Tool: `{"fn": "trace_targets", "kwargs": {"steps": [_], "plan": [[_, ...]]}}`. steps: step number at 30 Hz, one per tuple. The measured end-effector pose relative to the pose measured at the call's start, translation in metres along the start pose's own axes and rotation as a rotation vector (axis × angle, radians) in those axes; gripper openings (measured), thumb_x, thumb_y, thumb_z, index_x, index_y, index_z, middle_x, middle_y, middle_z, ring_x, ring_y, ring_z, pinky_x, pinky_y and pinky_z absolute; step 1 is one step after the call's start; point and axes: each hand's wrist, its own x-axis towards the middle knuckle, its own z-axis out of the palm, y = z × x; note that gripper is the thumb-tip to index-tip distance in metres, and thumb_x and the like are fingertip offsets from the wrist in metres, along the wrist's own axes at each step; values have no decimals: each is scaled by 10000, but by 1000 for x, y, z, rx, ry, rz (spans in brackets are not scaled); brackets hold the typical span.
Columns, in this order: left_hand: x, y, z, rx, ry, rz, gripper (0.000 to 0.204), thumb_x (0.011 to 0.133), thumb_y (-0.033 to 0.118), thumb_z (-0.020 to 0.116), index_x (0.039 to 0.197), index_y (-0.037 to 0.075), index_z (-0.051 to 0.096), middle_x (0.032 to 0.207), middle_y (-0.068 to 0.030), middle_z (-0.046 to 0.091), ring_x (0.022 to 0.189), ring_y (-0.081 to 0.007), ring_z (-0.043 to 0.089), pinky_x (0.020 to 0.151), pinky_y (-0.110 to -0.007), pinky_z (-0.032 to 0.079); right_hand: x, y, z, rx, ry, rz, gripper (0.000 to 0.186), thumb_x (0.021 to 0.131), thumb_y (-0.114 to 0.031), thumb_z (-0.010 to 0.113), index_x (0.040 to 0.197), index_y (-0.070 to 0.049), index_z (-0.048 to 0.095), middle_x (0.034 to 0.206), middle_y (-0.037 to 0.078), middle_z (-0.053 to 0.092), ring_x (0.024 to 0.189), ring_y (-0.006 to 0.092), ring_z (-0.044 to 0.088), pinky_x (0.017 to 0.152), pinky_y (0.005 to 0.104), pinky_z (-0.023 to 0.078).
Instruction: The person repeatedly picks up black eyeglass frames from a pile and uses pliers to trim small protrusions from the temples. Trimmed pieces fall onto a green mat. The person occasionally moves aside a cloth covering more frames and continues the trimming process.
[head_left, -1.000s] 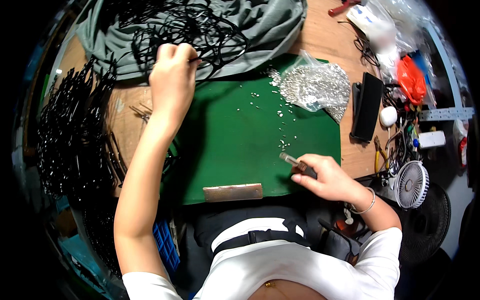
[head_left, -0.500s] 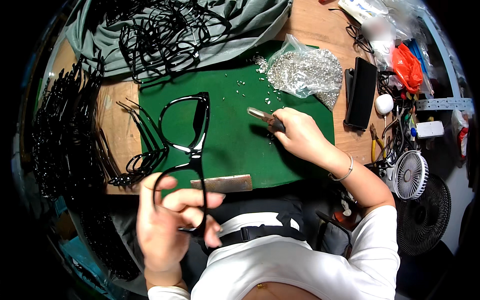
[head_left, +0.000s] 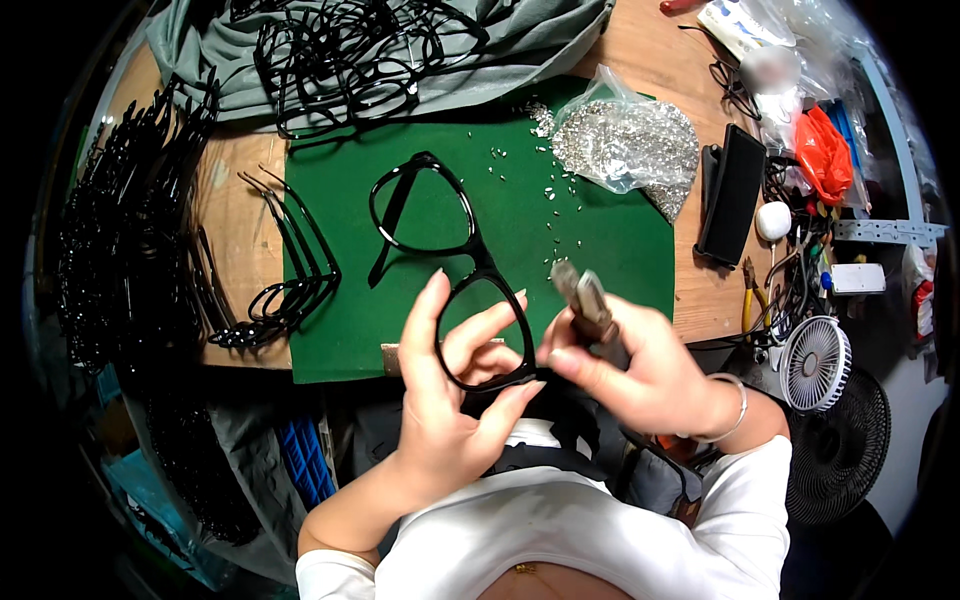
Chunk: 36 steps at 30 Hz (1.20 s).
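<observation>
One held frame [head_left: 481,257], one held pliers [head_left: 593,312]

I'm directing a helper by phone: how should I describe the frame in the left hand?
Find the green mat, then look to its near edge. The left hand holds a black eyeglass frame by its near rim, beside pliers in the right hand. Unlike the frames heaped on grey cloth, this one is held.

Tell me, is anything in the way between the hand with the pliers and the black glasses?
Nothing visible stands between the right hand, holding the pliers, and the black glasses frame. The left hand holds the frame's near end. Whether the right hand touches it is unclear.
</observation>
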Motion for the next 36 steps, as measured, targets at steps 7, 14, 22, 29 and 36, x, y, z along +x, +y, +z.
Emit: {"fn": "trace_targets", "kwargs": {"steps": [7, 14, 22, 29, 36], "plan": [[-5, -1, 10, 269, 132, 99, 865, 689, -107, 602, 1320, 35, 27, 1205, -184, 441, 875, -141, 538, 786, -236, 474, -1, 2, 16, 5, 89, -40, 147, 833, -144, 568, 840, -11, 507, 705, 32, 516, 626, 67, 478, 556, 218, 399], [-5, 1, 6, 172, 106, 35, 853, 717, -90, 598, 1320, 49, 12, 1218, -184, 436, 954, -149, 517, 828, -247, 461, 11, -6, 9, 444, -132, 326, 186, 839, -196, 575, 852, -27, 499, 763, -18, 493, 707, 46, 434, 635, 199, 380], [0, 26, -8, -124, 5, -120, 855, 731, -126, 551, 1320, 79, -35, 1227, -224, 417, 1032, -238, 525, 839, -328, 478, 14, -27, 5, 434, -272, 369, 206, 843, -221, 566, 872, -26, 507, 749, -10, 499, 711, 51, 445, 653, 203, 389], [-6, 36, -23, -226, -1, -223, 825, 733, -122, 549, 1306, 67, -12, 1228, -247, 406, 884, -168, 584, 769, -271, 492, 3, -29, -16, -142, -659, 366, 339, 871, -326, 479, 959, -3, 529, 752, 108, 572, 703, 201, 567, 652, 311, 442], [-5, 36, -26, -188, -42, -242, 829, 751, -104, 538, 1312, 59, -49, 1227, -252, 399, 949, -208, 575, 793, -292, 490, 18, -41, -10, -268, -768, 303, 419, 870, -357, 451, 901, 58, 499, 663, 197, 547, 637, 312, 563, 595, 389, 434]]}}
